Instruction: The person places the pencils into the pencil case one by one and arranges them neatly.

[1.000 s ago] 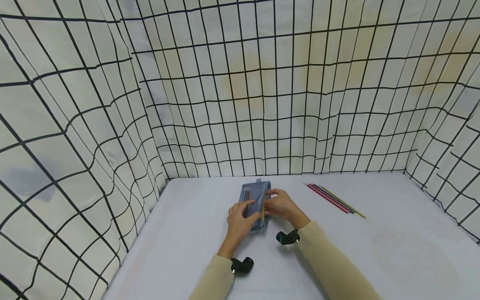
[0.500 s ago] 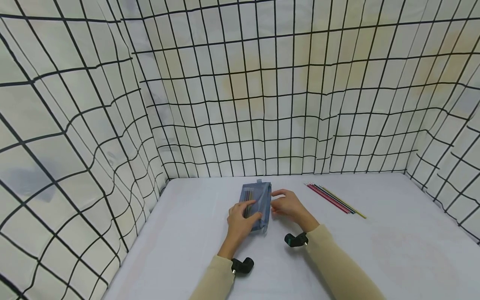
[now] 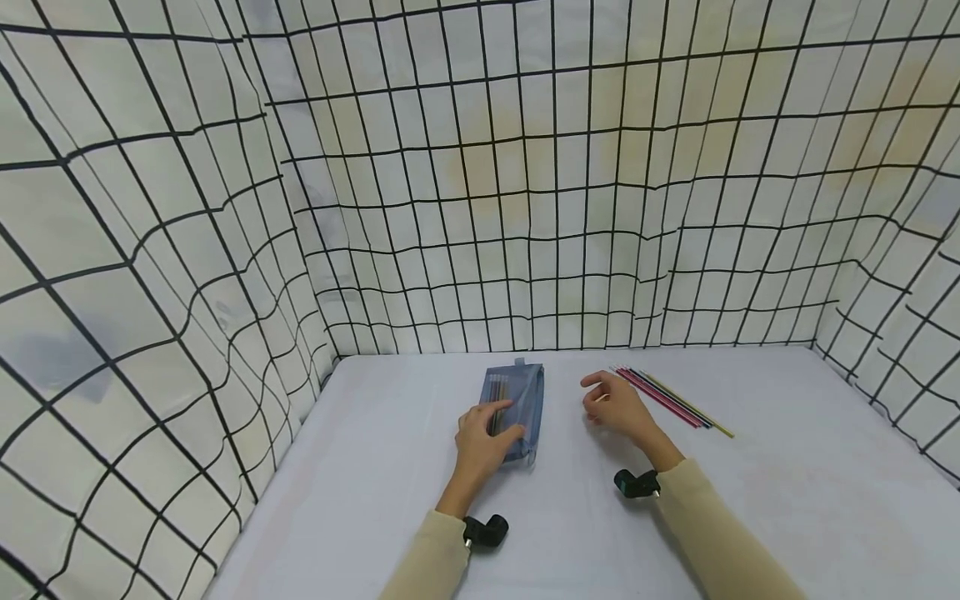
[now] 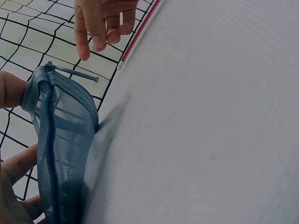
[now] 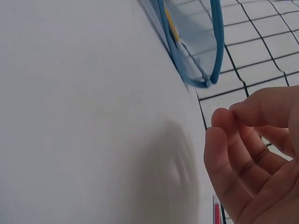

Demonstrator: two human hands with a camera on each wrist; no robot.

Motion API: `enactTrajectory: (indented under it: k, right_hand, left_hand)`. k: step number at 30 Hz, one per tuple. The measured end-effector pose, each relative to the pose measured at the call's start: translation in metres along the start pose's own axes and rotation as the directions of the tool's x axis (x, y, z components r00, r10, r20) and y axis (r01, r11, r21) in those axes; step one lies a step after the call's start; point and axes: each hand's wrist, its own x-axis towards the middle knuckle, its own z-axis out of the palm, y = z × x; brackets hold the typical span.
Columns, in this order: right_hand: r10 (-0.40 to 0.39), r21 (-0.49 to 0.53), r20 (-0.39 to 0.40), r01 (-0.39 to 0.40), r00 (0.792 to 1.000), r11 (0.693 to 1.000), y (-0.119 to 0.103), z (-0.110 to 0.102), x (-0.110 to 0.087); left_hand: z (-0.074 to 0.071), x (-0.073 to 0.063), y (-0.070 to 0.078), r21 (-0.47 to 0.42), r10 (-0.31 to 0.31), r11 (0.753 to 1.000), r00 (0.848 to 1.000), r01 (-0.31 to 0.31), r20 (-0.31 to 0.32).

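Observation:
A blue mesh zip pencil case lies on the table with several pencils showing through its left side. My left hand holds it near its close end, thumb at the zip end and fingers along the side. In the left wrist view, a thin zip pull sticks out from the case's end. The right wrist view shows the case's mouth gaping, with something yellow inside. My right hand hovers right of the case, fingers loosely bent and holding nothing.
Several coloured pencils, red, dark and yellow, lie side by side on the white table, just beyond my right hand. A black net over white sheeting encloses the back and sides.
My right hand has drawn out of the case and moved right towards the loose pencils. A yellow pencil that was at the case's mouth now lies inside. The left hand has stayed put.

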Motion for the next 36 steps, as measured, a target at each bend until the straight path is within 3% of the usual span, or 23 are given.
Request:
enactTrajectory:
  k: [12, 21, 29, 36]
  right_hand:
    - [-0.176, -0.129, -0.043, 0.169, 0.983, 0.977, 0.018, -0.030, 0.001]
    - [-0.270, -0.274, -0.060, 0.245, 0.961, 0.930, 0.028, -0.045, 0.004]
    - [-0.336, -0.328, -0.035, 0.307, 0.941, 0.893, 0.031, -0.056, -0.001]
    - [-0.328, -0.376, -0.030, 0.293, 0.944, 0.879, 0.030, -0.066, -0.005]
  left_hand:
    - [0.001, 0.000, 0.001, 0.005, 0.006, 1.000, 1.000, -0.006, -0.002]
    - [0.002, -0.001, 0.000, -0.002, -0.006, 1.000, 1.000, 0.006, 0.006]
    - [0.001, 0.000, 0.000, 0.006, -0.001, 1.000, 1.000, 0.001, 0.006]
    - [0.001, 0.000, 0.000, 0.006, -0.003, 1.000, 1.000, 0.003, 0.005]
